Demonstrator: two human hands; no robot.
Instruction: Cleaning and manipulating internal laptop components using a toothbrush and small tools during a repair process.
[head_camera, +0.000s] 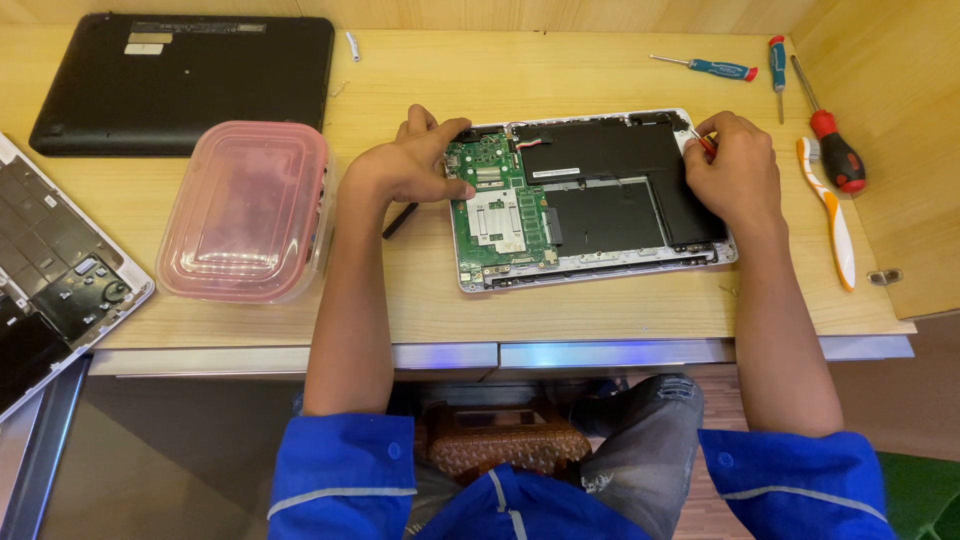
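An opened laptop base (600, 262) lies on the wooden desk, showing a green circuit board (495, 200) on its left and a black battery (610, 175) on its right. My left hand (415, 165) rests on the base's upper left corner, fingers curled over the board's edge. At the base's upper right corner, my right hand (735, 170) grips a small red-handled screwdriver (703, 142), its tip hidden by the fingers.
A pink lidded plastic container (245, 210) stands left of the base. A closed black laptop (185, 80) lies at the back left and another opened laptop (55, 270) at the left edge. Several screwdrivers (830, 145) and an orange-white toothbrush (830, 215) lie at right.
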